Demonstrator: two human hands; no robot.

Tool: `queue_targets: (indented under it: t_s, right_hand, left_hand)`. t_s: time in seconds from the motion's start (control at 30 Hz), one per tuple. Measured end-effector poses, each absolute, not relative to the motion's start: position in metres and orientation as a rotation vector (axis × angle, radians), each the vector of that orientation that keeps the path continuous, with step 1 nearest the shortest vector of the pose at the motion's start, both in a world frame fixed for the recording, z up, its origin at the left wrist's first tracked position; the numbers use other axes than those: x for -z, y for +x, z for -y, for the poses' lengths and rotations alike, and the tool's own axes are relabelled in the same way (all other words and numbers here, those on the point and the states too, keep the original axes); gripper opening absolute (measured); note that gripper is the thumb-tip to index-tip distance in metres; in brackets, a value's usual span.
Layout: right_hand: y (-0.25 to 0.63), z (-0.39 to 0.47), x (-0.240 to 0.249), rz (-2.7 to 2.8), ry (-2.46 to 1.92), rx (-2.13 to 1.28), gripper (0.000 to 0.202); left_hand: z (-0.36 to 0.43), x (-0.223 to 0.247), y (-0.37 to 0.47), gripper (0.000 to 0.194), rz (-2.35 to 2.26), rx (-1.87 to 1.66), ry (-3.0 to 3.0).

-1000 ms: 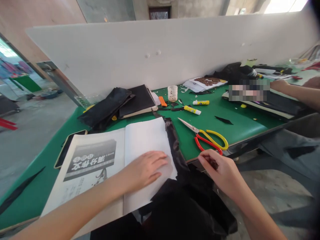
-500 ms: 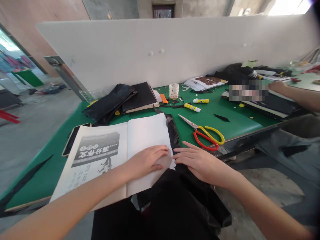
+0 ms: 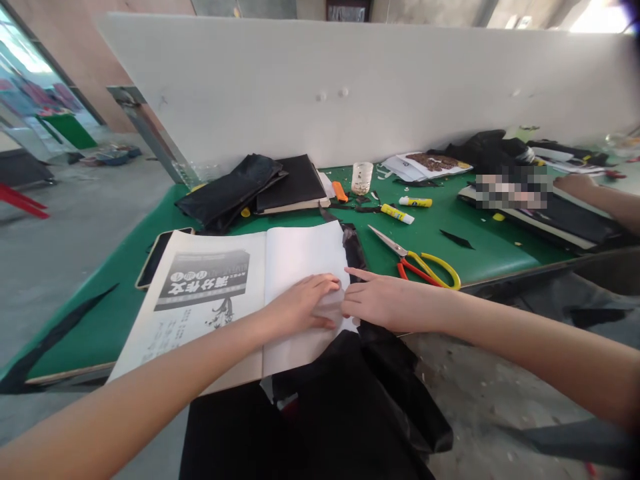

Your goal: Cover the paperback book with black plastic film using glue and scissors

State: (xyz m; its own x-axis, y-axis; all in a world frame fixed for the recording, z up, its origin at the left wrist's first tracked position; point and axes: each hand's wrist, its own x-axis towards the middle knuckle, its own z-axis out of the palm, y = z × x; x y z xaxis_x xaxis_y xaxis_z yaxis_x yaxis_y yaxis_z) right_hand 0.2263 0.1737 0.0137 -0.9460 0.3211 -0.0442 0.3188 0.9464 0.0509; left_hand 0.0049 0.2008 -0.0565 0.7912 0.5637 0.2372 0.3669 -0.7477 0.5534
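A book lies spread open at the table's front edge, with a printed left page (image 3: 150,333) and a blank white right page (image 3: 300,253). My left hand (image 3: 303,303) rests on the blank page, its fingers apart and lightly bent. At the page's right edge my right hand (image 3: 385,300) presses down, index finger stretched out and the other fingers curled; its thumb is hidden. Black sheet material (image 3: 354,247) shows beyond that edge and hangs off the table below. Scissors (image 3: 430,267) with red and yellow handles lie just past my right hand.
Behind the book are a black-covered book (image 3: 290,183), folded black material (image 3: 227,193), a plastic cup (image 3: 362,179) and glue sticks (image 3: 397,213). A phone (image 3: 153,263) lies at the left. A white panel (image 3: 250,87) borders the back. Another person's arm (image 3: 595,193) reaches in at right.
My right hand has moved onto the page's right edge, and its fingers have curled except the index finger. My left hand stays on the page. The view has shifted slightly.
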Motion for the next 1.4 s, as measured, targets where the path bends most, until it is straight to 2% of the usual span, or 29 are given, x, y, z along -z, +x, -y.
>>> queue_targets:
  t_s: [0.33, 0.4, 0.5, 0.57, 0.83, 1.03, 1.1, 1.27, 1.33, 1.4]
  right_hand:
    - [0.219, -0.182, -0.009, -3.002, 0.420, -0.051, 0.020]
    - [0.219, -0.183, -0.009, -2.994, 0.424, -0.032, 0.021]
    - [0.223, -0.182, -0.013, -2.994, 0.486, 0.037, 0.023]
    - [0.227, -0.179, -0.020, -3.040, 0.595, 0.077, 0.025]
    - [0.254, -0.130, -0.028, -3.234, 1.390, 0.107, 0.021]
    - [0.267, -0.119, -0.006, -3.106, 1.607, 0.286, 0.018]
    - [0.268, -0.128, -0.005, -3.116, 1.497, 0.285, 0.022]
    - [0.252, -0.168, -0.003, -3.131, 0.792, 0.173, 0.044]
    - [0.241, -0.185, 0.001, -3.088, 0.639, 0.124, 0.043]
    - [0.233, -0.199, 0.006, -3.062, 0.542, 0.035, 0.033]
  left_hand:
    - [-0.201, 0.060, 0.003, 0.064, -0.746, -0.520, 2.570]
    - [-0.197, 0.055, 0.003, 0.055, -0.734, -0.526, 2.577]
    - [-0.184, 0.046, 0.003, 0.027, -0.684, -0.498, 2.595]
    - [-0.172, 0.041, 0.005, 0.016, -0.697, -0.477, 2.607]
    - [-0.134, 0.023, 0.022, 0.021, -1.102, -0.266, 2.192]
    - [-0.144, 0.017, 0.029, 0.018, -1.095, -0.185, 1.974]
    - [-0.149, 0.018, 0.031, 0.017, -1.106, -0.184, 1.979]
    - [-0.162, 0.017, 0.030, 0.017, -1.172, -0.246, 2.199]
    - [-0.168, 0.018, 0.023, 0.016, -1.136, -0.298, 2.360]
    - [-0.175, 0.022, 0.014, 0.021, -1.090, -0.345, 2.530]
